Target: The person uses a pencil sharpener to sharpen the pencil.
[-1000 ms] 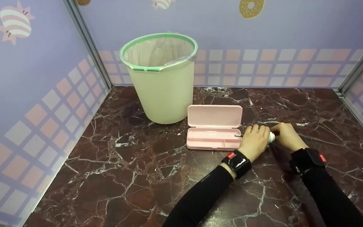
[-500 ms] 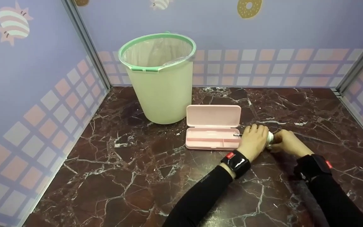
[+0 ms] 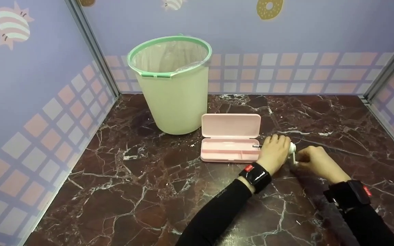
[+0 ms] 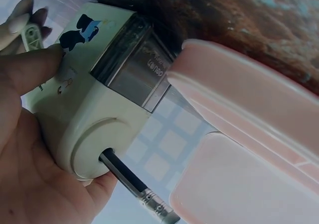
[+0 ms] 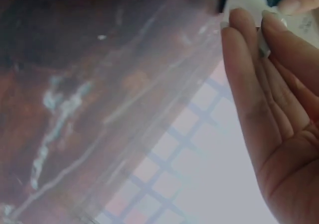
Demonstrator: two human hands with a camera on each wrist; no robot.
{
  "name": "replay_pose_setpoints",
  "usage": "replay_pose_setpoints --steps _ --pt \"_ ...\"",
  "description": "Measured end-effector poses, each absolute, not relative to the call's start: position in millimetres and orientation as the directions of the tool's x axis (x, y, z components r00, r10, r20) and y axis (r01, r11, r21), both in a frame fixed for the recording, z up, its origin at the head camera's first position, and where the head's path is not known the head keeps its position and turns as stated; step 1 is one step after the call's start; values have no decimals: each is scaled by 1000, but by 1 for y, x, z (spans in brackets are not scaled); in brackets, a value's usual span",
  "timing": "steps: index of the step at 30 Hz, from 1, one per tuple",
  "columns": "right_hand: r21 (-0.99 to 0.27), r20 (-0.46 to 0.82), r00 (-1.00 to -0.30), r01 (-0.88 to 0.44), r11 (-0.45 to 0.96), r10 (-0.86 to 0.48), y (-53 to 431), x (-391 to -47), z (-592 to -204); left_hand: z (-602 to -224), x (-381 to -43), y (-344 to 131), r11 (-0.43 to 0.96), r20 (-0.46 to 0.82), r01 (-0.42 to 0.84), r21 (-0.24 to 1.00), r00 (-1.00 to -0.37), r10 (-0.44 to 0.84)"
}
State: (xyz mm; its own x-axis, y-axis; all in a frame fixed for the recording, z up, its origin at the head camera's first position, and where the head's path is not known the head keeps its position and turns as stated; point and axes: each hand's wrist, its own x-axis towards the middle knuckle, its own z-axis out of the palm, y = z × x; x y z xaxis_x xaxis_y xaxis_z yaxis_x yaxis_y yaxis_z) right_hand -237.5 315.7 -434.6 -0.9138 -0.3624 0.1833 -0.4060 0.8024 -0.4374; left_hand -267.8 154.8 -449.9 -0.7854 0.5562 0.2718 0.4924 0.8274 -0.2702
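Gripping the sharpener (image 4: 94,99) in the left hand (image 3: 274,151), likely to stop it twisting, and pinching the crank (image 3: 294,158) with the right hand (image 3: 316,162). Keeping the open case (image 3: 221,145) just left of the left hand, perhaps for easy reach. Seeing only from the left wrist the pencil (image 4: 130,179) meeting the sharpener; seeing only from the head the bin (image 3: 178,99) beyond both hands.
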Motion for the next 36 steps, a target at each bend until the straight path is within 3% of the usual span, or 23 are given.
replay_pose_setpoints --steps 9,18,26,36 --pt "-437 251 -918 -390 811 -306 308 -222 -407 -443 -263 155 845 297 467 -261 -794 531" --pt "-375 441 -868 -411 831 -230 305 -235 -397 -446 -268 153 814 276 503 -291 -770 575" --pt "-400 436 -879 -383 832 -195 307 -251 -397 -440 -271 152 806 106 542 -237 -810 576" --pt "-407 477 -860 -397 823 -179 309 -275 -411 -431 -273 147 790 101 593 -157 -786 610"
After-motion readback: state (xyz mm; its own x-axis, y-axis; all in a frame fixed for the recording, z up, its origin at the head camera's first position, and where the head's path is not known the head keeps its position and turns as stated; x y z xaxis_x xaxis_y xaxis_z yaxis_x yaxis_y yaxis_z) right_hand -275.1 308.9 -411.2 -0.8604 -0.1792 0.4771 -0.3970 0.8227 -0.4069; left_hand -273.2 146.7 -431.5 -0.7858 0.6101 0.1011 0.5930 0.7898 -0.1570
